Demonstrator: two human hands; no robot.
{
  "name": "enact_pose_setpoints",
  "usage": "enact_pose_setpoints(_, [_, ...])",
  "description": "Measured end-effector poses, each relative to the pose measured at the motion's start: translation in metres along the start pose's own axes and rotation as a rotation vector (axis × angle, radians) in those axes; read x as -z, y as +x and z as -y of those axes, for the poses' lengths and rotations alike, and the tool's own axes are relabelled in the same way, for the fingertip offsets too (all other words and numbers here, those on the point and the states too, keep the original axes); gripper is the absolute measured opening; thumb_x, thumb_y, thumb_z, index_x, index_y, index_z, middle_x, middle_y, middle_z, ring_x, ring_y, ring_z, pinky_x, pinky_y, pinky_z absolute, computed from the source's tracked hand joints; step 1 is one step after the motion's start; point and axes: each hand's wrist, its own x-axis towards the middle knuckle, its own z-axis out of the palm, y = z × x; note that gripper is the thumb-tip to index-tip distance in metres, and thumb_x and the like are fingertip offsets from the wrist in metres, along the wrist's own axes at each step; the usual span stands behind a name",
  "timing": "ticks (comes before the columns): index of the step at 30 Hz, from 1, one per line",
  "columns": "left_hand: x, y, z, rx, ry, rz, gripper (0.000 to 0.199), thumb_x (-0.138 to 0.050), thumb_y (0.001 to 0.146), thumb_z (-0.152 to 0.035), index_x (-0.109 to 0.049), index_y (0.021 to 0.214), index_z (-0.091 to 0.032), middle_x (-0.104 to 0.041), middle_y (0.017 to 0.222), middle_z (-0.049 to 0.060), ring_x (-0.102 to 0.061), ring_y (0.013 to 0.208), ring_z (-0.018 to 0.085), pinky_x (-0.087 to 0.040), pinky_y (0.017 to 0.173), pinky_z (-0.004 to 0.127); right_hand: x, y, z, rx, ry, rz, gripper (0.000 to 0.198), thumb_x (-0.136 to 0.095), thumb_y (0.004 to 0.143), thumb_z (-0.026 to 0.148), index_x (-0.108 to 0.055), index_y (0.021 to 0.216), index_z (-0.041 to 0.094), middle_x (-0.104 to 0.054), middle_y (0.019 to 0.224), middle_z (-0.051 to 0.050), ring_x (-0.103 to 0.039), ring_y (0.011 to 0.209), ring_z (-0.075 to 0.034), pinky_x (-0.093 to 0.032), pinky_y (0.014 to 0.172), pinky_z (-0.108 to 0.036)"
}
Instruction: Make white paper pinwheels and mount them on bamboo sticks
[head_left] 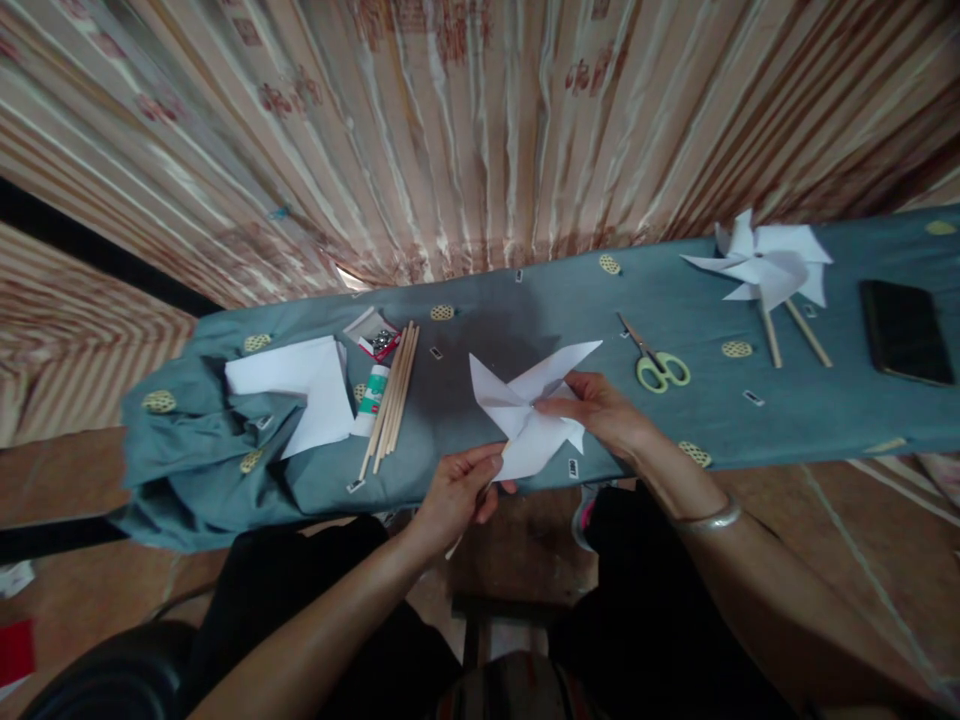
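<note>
A white paper pinwheel (536, 450) is held between my two hands above the near edge of the cloth-covered board. My left hand (466, 487) is closed around a thin wooden stick, mostly hidden, whose end (452, 548) shows below the fingers. My right hand (592, 408) grips the pinwheel, its thumb pressed near the small pin at the centre and its other fingers behind the paper. To the left lie several wooden sticks (394, 405), a glue stick (371, 400) and an opened small box of pins (379, 338).
White paper sheets (326, 395) lie at the left on the bunched grey-green cloth (195, 480). Scissors with green handles (652, 368) are right of my hands. Further right are pinwheels on sticks (772, 262) and a black phone (906, 330). A striped curtain (480, 130) hangs behind.
</note>
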Motion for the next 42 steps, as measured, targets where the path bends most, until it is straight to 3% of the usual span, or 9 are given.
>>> enact_pose_setpoints(6, [0.003,-0.003,0.012,0.014,-0.051,-0.047,0.056,-0.073,0.069,-0.051,-0.074,0.107,-0.009,-0.063,0.064,-0.001,-0.034,0.034,0.002,-0.014,0.039,0.022,-0.002,0.01,-0.005,0.102,-0.268,-0.018,0.036,-0.076,0.064,0.036,-0.073,0.094,0.015,-0.077,0.085,-0.006,-0.065,0.068,-0.019,-0.049,0.061,-0.029])
enact_pose_setpoints(12, [0.0,-0.007,0.02,0.029,-0.18,-0.101,0.048,-0.076,0.067,-0.046,-0.073,0.097,-0.009,-0.064,0.064,-0.001,-0.034,0.032,0.002,-0.013,0.038,0.022,-0.011,0.016,-0.005,0.215,-0.694,-0.077,0.038,-0.073,0.072,0.03,-0.072,0.108,0.017,-0.078,0.104,-0.009,-0.071,0.094,-0.029,-0.054,0.082,-0.039])
enact_pose_setpoints(17, [-0.005,-0.01,0.028,0.042,-0.259,-0.147,0.045,-0.077,0.066,-0.041,-0.072,0.096,-0.009,-0.066,0.063,0.0,-0.037,0.033,0.003,-0.017,0.037,0.021,-0.023,0.014,-0.002,0.224,-0.855,-0.122,0.047,-0.073,0.075,0.026,-0.069,0.121,0.018,-0.075,0.118,-0.011,-0.07,0.109,-0.033,-0.054,0.092,-0.043])
enact_pose_setpoints(24, [-0.009,-0.009,0.029,0.055,-0.327,-0.156,0.036,-0.075,0.071,-0.034,-0.07,0.096,-0.009,-0.07,0.065,0.001,-0.041,0.032,0.004,-0.022,0.035,0.019,-0.019,0.022,0.01,0.169,-0.936,-0.039,0.046,-0.079,0.071,0.025,-0.071,0.116,0.018,-0.075,0.118,-0.011,-0.071,0.107,-0.032,-0.053,0.095,-0.044])
enact_pose_setpoints(29, [-0.013,-0.009,0.027,0.072,-0.338,-0.162,0.024,-0.067,0.08,-0.027,-0.068,0.096,-0.008,-0.07,0.063,0.001,-0.045,0.031,0.005,-0.028,0.033,0.019,-0.016,0.027,0.014,0.119,-0.897,0.026,0.041,-0.078,0.073,0.029,-0.071,0.111,0.014,-0.077,0.108,-0.011,-0.073,0.098,-0.028,-0.056,0.085,-0.038])
enact_pose_setpoints(33, [-0.015,-0.01,0.024,0.1,-0.321,-0.166,0.019,-0.061,0.087,-0.022,-0.067,0.098,-0.008,-0.071,0.064,0.001,-0.047,0.031,0.006,-0.032,0.033,0.019,-0.02,0.029,0.017,0.102,-0.969,0.002,0.039,-0.08,0.071,0.03,-0.072,0.106,0.015,-0.077,0.104,-0.01,-0.072,0.095,-0.027,-0.055,0.082,-0.036])
enact_pose_setpoints(42, [-0.015,-0.012,0.026,0.135,-0.342,-0.138,0.017,-0.069,0.086,-0.026,-0.067,0.089,-0.009,-0.072,0.066,0.003,-0.053,0.035,0.007,-0.039,0.036,0.018,-0.021,0.034,0.018,0.164,-1.12,-0.01,0.036,-0.082,0.066,0.036,-0.072,0.095,0.018,-0.076,0.097,-0.009,-0.071,0.089,-0.028,-0.053,0.078,-0.037])
